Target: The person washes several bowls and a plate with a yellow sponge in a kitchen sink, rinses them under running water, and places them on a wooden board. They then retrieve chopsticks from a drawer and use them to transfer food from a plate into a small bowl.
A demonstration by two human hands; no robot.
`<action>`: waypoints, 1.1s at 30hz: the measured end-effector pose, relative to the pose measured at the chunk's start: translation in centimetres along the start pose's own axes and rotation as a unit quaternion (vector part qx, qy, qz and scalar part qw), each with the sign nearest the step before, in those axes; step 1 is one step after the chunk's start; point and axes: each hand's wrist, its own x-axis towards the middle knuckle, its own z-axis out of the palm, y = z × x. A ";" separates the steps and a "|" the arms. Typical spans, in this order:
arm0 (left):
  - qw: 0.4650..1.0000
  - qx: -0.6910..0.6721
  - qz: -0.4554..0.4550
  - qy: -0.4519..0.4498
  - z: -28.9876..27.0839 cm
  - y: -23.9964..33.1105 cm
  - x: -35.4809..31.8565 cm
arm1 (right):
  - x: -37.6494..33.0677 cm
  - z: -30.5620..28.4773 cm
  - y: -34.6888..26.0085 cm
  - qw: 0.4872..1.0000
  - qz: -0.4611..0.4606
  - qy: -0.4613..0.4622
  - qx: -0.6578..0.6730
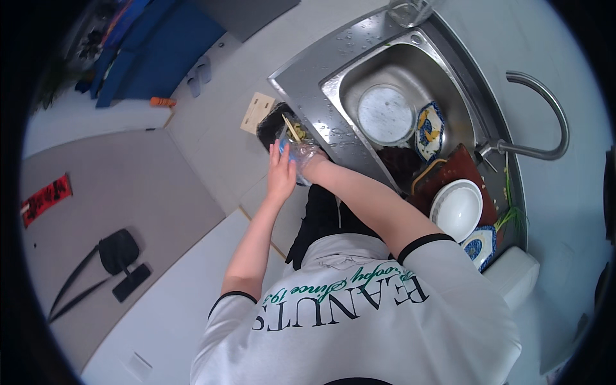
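Observation:
My left hand [281, 172] is stretched out beside a bin lined with a black bag [265, 133]. Its fingers are straight and lie against a clear, see-through item [305, 153] with a bluish tint, perhaps a bowl or plastic wrap. From the other side my right hand [313, 165] reaches to the same clear item and seems to grip it; its fingers are mostly hidden. Just beyond both hands, pale chopsticks [290, 127] stick out over yellowish food scraps [297, 133] at the bin's mouth.
To the right is a steel sink [443, 64] with a round whitish lid or plate [386, 114] and a blue-patterned dish [430, 131]. A curved faucet [558, 115], brown cutting board [471, 170] and white bowl [457, 208] stand nearby. A wooden stool [258, 112] is behind the bin.

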 end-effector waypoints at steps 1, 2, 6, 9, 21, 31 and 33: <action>1.000 0.008 0.012 0.005 0.3 -0.7 0.7 | -1.0 -0.9 -0.7 0.998 -0.014 0.014 -0.063; 0.999 0.017 0.029 0.008 0.4 -1.5 1.6 | -2.7 -1.5 -1.5 0.992 -0.018 0.012 -0.121; 0.998 0.054 0.043 0.003 1.6 -2.9 4.7 | -10.0 -4.7 -0.9 0.993 -0.075 0.093 -0.008; 0.990 0.102 0.086 -0.040 3.3 -2.3 6.5 | -14.4 -5.5 2.7 0.811 -0.003 0.483 0.331; 0.993 -0.064 0.067 0.072 -4.0 1.2 9.5 | -12.8 2.4 24.9 -0.287 0.374 0.489 0.734; 0.904 -0.367 0.013 -0.217 -1.1 17.6 23.3 | -11.5 2.2 25.5 -0.274 0.223 0.571 0.741; 0.849 -0.425 -0.067 -0.307 1.8 20.8 24.7 | -12.2 0.0 22.3 -0.153 0.207 0.613 0.747</action>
